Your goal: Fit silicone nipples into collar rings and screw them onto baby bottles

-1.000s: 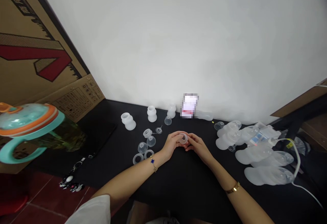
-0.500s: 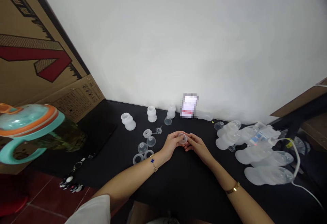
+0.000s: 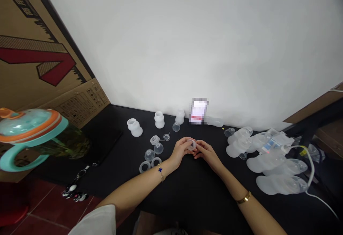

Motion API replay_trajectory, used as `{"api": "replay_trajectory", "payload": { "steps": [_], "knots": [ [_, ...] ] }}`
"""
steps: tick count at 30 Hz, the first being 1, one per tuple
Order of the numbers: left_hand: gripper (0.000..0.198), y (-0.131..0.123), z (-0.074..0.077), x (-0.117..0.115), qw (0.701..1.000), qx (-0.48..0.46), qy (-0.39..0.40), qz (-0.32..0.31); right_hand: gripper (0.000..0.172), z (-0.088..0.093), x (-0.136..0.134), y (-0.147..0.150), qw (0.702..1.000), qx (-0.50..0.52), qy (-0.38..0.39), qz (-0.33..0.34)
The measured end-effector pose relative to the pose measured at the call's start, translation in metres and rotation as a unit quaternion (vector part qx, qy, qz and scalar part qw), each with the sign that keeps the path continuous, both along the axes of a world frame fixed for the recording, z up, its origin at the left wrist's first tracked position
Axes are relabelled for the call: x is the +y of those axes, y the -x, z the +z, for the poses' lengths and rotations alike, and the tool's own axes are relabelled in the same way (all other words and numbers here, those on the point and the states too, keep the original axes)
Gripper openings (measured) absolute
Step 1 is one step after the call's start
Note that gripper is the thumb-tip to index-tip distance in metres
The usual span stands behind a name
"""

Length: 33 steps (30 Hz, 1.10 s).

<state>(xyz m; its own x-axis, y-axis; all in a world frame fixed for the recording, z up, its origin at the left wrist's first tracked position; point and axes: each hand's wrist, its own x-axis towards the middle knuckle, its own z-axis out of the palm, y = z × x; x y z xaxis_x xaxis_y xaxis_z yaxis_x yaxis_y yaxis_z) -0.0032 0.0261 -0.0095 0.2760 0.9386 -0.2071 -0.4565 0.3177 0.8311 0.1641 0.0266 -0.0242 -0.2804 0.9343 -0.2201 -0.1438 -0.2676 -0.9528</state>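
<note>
Head camera looks down on my forearms angling in from both near corners of the black table (image 3: 187, 192) — wrists turned inward, so my left hand (image 3: 182, 151) and right hand (image 3: 207, 155) meet near the middle of it. Between them I hold a small transparent silicone ring (image 3: 191, 145), the fingers of both hands curled close around it; neither hand is open wide. A gold bangle (image 3: 243, 197) sits on my right wrist, a charm bracelet (image 3: 160, 169) on my left. Just left of my left hand lie transparent rings (image 3: 145, 166) and domed cups (image 3: 149, 155), with a small valve piece (image 3: 166, 137) beyond them. Frosted white silicone pieces (image 3: 159, 119) stand near the far wall (image 3: 187, 42), beside a pixelated card (image 3: 198, 111). To the right, frosted bottle-shaped parts (image 3: 278, 185) lie heaped, a white cable (image 3: 311, 167) running past them — and at far left, a teal-and-orange lidded cup (image 3: 29, 127) shows before a cardboard box (image 3: 40, 49).
</note>
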Motion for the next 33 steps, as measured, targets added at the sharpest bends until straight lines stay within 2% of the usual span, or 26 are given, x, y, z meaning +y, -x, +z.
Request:
{"api": "replay_trajectory", "payload": {
  "steps": [19, 33],
  "knots": [
    [0.045, 0.0008, 0.0043, -0.0008, 1.000, 0.009, 0.003, -0.013, 0.042, -0.0006, 0.0018, -0.0013, 1.000, 0.017, 0.009, 0.013],
    [0.041, 0.0010, -0.0001, 0.0010, 1.000, 0.019, -0.011, -0.006, 0.043, -0.0022, 0.0026, -0.0009, 1.000, 0.008, 0.012, 0.015]
  ]
}}
